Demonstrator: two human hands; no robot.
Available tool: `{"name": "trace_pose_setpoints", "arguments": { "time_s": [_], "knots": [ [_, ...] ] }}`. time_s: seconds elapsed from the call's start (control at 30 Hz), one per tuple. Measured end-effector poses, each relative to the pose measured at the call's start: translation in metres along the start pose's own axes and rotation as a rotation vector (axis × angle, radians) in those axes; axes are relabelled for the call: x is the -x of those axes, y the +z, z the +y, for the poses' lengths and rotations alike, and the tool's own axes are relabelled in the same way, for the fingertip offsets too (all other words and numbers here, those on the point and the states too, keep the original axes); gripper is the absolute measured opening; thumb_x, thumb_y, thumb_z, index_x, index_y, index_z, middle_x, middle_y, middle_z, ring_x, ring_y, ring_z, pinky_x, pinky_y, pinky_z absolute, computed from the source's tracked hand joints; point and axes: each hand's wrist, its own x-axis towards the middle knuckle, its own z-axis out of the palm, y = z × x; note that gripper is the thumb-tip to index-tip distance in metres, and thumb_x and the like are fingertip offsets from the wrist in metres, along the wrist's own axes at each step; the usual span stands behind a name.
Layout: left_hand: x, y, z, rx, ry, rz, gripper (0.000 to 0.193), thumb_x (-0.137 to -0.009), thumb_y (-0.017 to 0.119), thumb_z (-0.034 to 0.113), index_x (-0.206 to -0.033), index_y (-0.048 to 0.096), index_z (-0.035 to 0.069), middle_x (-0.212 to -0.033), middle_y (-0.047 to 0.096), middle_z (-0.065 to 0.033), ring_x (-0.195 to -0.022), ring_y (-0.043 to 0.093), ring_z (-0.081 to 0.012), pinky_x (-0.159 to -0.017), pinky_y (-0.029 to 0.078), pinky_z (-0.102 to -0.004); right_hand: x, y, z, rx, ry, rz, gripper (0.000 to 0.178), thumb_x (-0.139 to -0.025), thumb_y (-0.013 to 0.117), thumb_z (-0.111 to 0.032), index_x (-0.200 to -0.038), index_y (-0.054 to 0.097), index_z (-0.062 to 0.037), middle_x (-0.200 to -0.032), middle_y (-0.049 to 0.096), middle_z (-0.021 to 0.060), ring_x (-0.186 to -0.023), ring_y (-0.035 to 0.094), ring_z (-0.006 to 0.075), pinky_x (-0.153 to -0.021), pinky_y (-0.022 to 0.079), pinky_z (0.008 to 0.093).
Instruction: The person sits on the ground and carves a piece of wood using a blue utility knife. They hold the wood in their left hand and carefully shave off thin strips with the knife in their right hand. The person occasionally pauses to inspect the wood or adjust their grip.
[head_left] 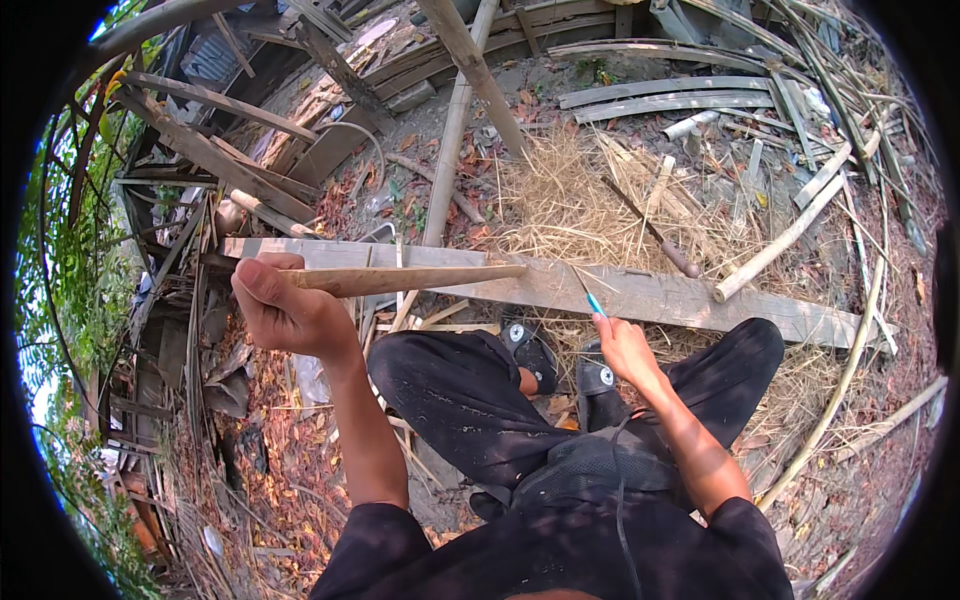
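Note:
My left hand (295, 312) is closed around one end of a pale, tapering wooden stick (410, 280), held out level to the right. The stick's far end lies over a weathered grey plank (700, 298) that runs across in front of my knees; whether it touches the plank I cannot tell. My right hand (628, 348) grips a small knife (592, 298) with a light blue handle, its thin blade pointing up and away near the stick's far end. Beyond the plank lies a long-bladed machete (640, 215) with a brown handle, on a heap of straw-coloured shavings (550, 195).
Two wooden poles (462, 120) rise beyond the plank. A round pole (790, 235) leans at the right, with several long slats (670, 100) behind it. Stacked timber (230, 160) stands at the left. My bent legs and dark shoes (600, 385) are close to the plank.

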Motion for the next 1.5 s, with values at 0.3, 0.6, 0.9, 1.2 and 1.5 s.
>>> {"name": "trace_pose_setpoints", "arguments": {
  "time_s": [0.3, 0.6, 0.9, 1.2, 1.5],
  "knots": [
    [0.009, 0.022, 0.016, 0.089, 0.061, -0.069, 0.046, -0.101, 0.037, 0.031, -0.064, 0.044, 0.003, -0.058, 0.049, -0.0031, -0.052, 0.042, -0.0099, -0.051, 0.033, -0.0244, 0.052, -0.038, -0.209, -0.504, -0.632, -0.059, 0.031, -0.095, 0.05, -0.024, -0.079, 0.049, 0.0032, -0.048, 0.049, 0.0221, -0.048, 0.053, 0.0426, -0.042, 0.037, 0.0463],
    [-0.003, 0.021, 0.01, 0.082, 0.062, -0.089, 0.045, -0.102, 0.035, 0.031, -0.066, 0.04, 0.004, -0.056, 0.047, -0.0047, -0.052, 0.041, -0.0103, -0.05, 0.033, -0.0239, -0.018, 0.034, -0.055, 0.104, -0.094, -0.126, 0.055, -0.097, 0.038, -0.037, -0.074, 0.062, 0.007, -0.068, 0.059, 0.0294, -0.07, 0.06, 0.0469, -0.063, 0.047, 0.051],
    [0.009, 0.02, 0.014, 0.211, 0.123, -0.081, 0.046, -0.1, 0.034, 0.035, -0.063, 0.032, 0.007, -0.046, 0.041, -0.0065, -0.042, 0.035, -0.0097, -0.042, 0.024, -0.0229, 0.044, -0.046, -0.179, -0.353, -0.443, -0.166, 0.04, -0.097, 0.044, -0.032, -0.081, 0.053, 0.0038, -0.055, 0.051, 0.0247, -0.055, 0.054, 0.0452, -0.048, 0.038, 0.0498],
    [0.019, 0.011, 0.018, 0.226, 0.073, 0.01, 0.048, -0.1, 0.033, 0.032, -0.057, 0.031, 0.009, -0.043, 0.039, -0.0056, -0.04, 0.035, -0.0108, -0.041, 0.028, -0.024, 0.046, 0.015, -0.159, -0.264, -0.581, 0.019, 0.028, -0.092, 0.055, -0.023, -0.079, 0.048, 0.0008, -0.047, 0.047, 0.0189, -0.046, 0.053, 0.0397, -0.042, 0.039, 0.0446],
    [0.017, -0.003, -0.003, 0.239, -0.042, 0.112, 0.043, -0.097, 0.039, 0.026, -0.059, 0.031, 0.009, -0.045, 0.038, -0.0031, -0.043, 0.035, -0.0092, -0.043, 0.029, -0.0232, 0.007, 0.033, 0.031, 0.122, 0.094, -0.062, 0.055, -0.096, 0.038, -0.039, -0.085, 0.062, 0.0088, -0.082, 0.061, 0.0323, -0.088, 0.06, 0.0464, -0.082, 0.045, 0.0498]
  ]
}}
